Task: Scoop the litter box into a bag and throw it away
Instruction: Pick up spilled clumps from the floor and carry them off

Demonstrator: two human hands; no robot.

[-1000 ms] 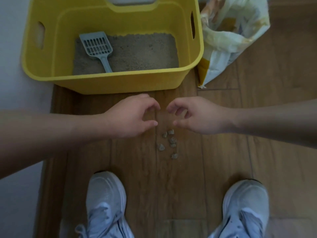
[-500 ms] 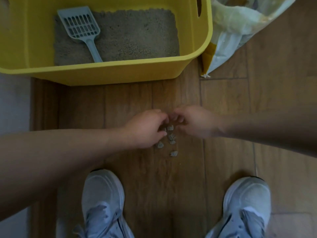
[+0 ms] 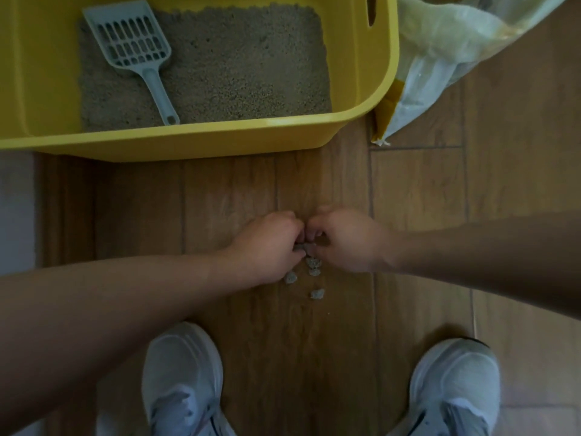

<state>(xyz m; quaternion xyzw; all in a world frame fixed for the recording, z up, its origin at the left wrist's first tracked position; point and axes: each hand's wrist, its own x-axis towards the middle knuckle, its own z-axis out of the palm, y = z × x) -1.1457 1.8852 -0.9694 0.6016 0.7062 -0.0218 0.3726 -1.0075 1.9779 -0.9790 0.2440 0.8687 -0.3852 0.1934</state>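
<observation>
I'm watching both hands meeting fingertip to fingertip down on the wood floor [image 3: 220,199]. My left hand [image 3: 270,243] is pinching a grey clump [image 3: 301,247]. The right hand [image 3: 349,239] is curling in beside it, can't tell if it's gripping anything. Four lumpy, speckled loose clumps [image 3: 314,263] are lying just below, well in front of the yellow litter box [image 3: 220,127].

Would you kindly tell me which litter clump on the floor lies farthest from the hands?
The lone clump nearest the shoes; the other clumps sit bunched by the left hand and right hand.
</observation>
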